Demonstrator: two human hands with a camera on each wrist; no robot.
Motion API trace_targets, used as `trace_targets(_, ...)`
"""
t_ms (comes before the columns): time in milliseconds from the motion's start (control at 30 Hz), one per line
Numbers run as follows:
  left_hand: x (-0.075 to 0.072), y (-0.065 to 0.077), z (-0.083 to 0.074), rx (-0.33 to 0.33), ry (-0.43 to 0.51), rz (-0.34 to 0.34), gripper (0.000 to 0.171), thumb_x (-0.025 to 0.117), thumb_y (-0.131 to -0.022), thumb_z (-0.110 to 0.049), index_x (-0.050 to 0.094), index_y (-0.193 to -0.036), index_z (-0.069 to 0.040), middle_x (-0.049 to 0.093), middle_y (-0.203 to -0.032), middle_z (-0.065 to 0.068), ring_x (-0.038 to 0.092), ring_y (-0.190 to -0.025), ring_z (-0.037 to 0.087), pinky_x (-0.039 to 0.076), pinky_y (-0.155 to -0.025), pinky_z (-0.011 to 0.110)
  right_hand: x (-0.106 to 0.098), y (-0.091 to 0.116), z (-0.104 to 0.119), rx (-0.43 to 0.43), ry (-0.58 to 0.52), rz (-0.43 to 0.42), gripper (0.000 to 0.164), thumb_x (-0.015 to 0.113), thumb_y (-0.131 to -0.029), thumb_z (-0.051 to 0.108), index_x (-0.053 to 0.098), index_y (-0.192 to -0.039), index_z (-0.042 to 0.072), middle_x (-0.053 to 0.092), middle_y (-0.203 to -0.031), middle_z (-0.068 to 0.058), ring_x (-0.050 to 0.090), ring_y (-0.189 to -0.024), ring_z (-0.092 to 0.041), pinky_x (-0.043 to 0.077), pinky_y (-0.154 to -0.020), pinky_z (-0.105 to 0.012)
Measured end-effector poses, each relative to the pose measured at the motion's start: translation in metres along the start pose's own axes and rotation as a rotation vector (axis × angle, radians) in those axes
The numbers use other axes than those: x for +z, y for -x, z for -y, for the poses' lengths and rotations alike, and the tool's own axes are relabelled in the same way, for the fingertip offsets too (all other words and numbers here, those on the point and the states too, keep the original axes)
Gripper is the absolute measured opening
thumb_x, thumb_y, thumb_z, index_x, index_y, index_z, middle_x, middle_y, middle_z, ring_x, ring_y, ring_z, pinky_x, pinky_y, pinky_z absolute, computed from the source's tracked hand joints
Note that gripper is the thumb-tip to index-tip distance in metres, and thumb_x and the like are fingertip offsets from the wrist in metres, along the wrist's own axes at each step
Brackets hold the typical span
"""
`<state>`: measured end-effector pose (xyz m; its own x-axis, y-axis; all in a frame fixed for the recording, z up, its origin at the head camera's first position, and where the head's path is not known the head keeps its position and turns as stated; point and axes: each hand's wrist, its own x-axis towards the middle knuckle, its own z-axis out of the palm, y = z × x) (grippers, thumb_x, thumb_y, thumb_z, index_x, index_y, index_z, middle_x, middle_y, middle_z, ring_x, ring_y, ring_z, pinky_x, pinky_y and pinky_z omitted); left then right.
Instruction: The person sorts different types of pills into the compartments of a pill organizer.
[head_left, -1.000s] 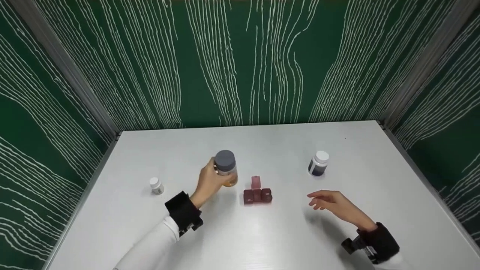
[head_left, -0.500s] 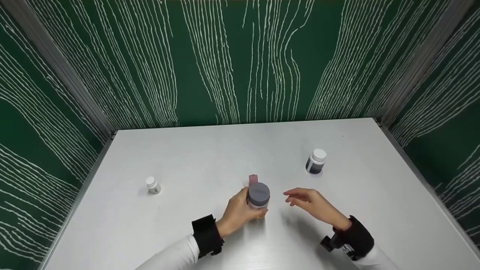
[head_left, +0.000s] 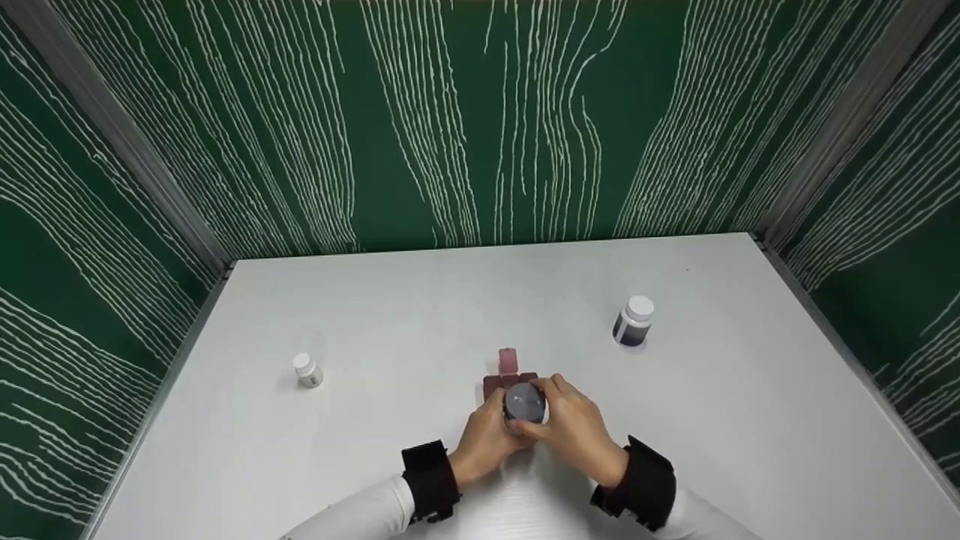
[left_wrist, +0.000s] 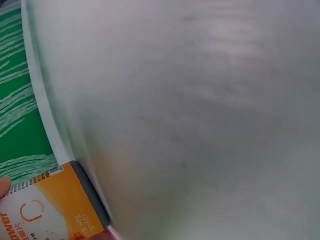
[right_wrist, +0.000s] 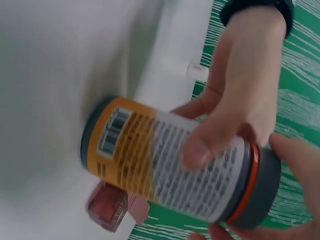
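Holding grey-capped bottle (right_wrist: 170,167) two-handed

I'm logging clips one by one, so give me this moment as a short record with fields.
Left hand: grips the body of the orange-and-white labelled bottle
Right hand: fingers and thumb around its grey lid
Lid position: on the bottle
Beyond the bottle: dark red blocks, then a pink block
Person's left: small white bottle, standing
Person's right: white bottle with dark label, standing
Surface: white table
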<state>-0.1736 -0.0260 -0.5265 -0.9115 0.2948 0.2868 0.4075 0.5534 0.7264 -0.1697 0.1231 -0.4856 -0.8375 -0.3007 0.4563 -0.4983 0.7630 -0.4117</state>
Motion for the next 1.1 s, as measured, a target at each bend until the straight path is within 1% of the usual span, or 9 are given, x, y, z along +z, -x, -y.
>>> trace_targets(67,0.001,0.0,0.001,0.007,-0.004,-0.004,0.057,0.076,-0.064,-0.028,0.049,-0.108,-0.003,0.057,-0.099,0.006,0.057,-0.092,0.019,0.046,-0.079,0.027,0.004,0.0,0.002,-0.008,0.019,-0.06,0.058,0.077,-0.058,0.043,0.06,-0.093,-0.001,0.05,-0.08,-0.003,0.054,-0.072,-0.017,0.047,-0.062,-0.033)
trace_targets(167,0.0,0.0,0.002,0.022,-0.01,-0.01,0.057,0.076,-0.062,-0.026,0.051,-0.107,-0.003,0.059,-0.099,0.007,0.058,-0.092,0.019,0.046,-0.079,0.027,0.008,0.0,0.001,-0.013,-0.026,-0.104,0.057,0.079,-0.055,0.04,0.06,-0.089,-0.002,0.048,-0.078,-0.002,0.05,-0.071,-0.015,0.046,-0.062,-0.031)
trace_targets(400,0.0,0.001,0.007,0.046,0.016,-0.036,0.056,0.079,-0.059,-0.024,0.054,-0.105,-0.003,0.063,-0.096,0.01,0.059,-0.089,0.021,0.047,-0.076,0.028,0.015,-0.001,-0.006,-0.099,-0.124,-0.152,0.054,0.08,-0.055,0.036,0.061,-0.086,-0.003,0.044,-0.076,0.001,0.045,-0.069,-0.011,0.044,-0.061,-0.027)
trace_targets(500,-0.001,0.0,0.008,0.039,0.041,-0.018,0.058,0.079,-0.059,-0.024,0.054,-0.106,-0.002,0.063,-0.097,0.011,0.059,-0.091,0.021,0.047,-0.078,0.027,0.017,-0.002,-0.01,-0.152,-0.13,-0.169,0.053,0.081,-0.054,0.035,0.061,-0.086,-0.003,0.044,-0.076,0.0,0.044,-0.07,-0.01,0.044,-0.061,-0.025)
trace_targets(567,-0.002,-0.001,0.008,0.024,0.063,0.008,0.058,0.079,-0.059,-0.024,0.054,-0.107,-0.002,0.063,-0.098,0.011,0.059,-0.092,0.02,0.046,-0.079,0.027,0.015,-0.003,-0.013,-0.186,-0.14,-0.145,0.054,0.081,-0.055,0.034,0.061,-0.088,-0.004,0.043,-0.077,0.001,0.044,-0.071,-0.009,0.044,-0.061,-0.024)
trace_targets(667,-0.006,-0.003,0.007,0.026,0.104,0.065,0.058,0.078,-0.062,-0.022,0.053,-0.11,-0.002,0.062,-0.101,0.011,0.058,-0.095,0.018,0.045,-0.081,0.025,0.007,-0.006,-0.017,-0.22,-0.189,-0.024,0.055,0.08,-0.057,0.031,0.061,-0.094,-0.005,0.042,-0.08,0.002,0.043,-0.073,-0.011,0.043,-0.063,-0.024)
trace_targets(900,-0.013,-0.006,0.008,0.041,0.197,0.187,0.065,0.078,-0.065,-0.017,0.047,-0.12,-0.002,0.058,-0.113,0.009,0.054,-0.103,0.014,0.042,-0.086,0.022,-0.016,-0.025,-0.031,-0.207,-0.417,0.394,0.057,0.078,-0.062,0.018,0.058,-0.112,-0.001,0.054,-0.092,-0.001,0.051,-0.086,-0.013,0.046,-0.078,-0.03)
trace_targets(1000,-0.015,-0.007,0.008,0.028,0.223,0.21,0.068,0.078,-0.065,-0.017,0.045,-0.123,-0.003,0.056,-0.115,0.008,0.053,-0.104,0.015,0.042,-0.086,0.022,-0.02,-0.031,-0.039,-0.163,-0.531,0.53,0.059,0.077,-0.065,0.018,0.055,-0.118,0.002,0.059,-0.107,-0.006,0.054,-0.097,-0.017,0.044,-0.085,-0.035)
trace_targets(1100,-0.015,-0.007,0.008,0.03,0.239,0.218,0.072,0.078,-0.064,-0.016,0.043,-0.125,-0.004,0.055,-0.117,0.009,0.052,-0.106,0.016,0.042,-0.087,0.023,-0.021,-0.034,-0.047,-0.139,-0.658,0.638,0.061,0.072,-0.071,0.014,0.047,-0.126,0.003,0.052,-0.124,-0.009,0.051,-0.107,-0.024,0.041,-0.09,-0.037)
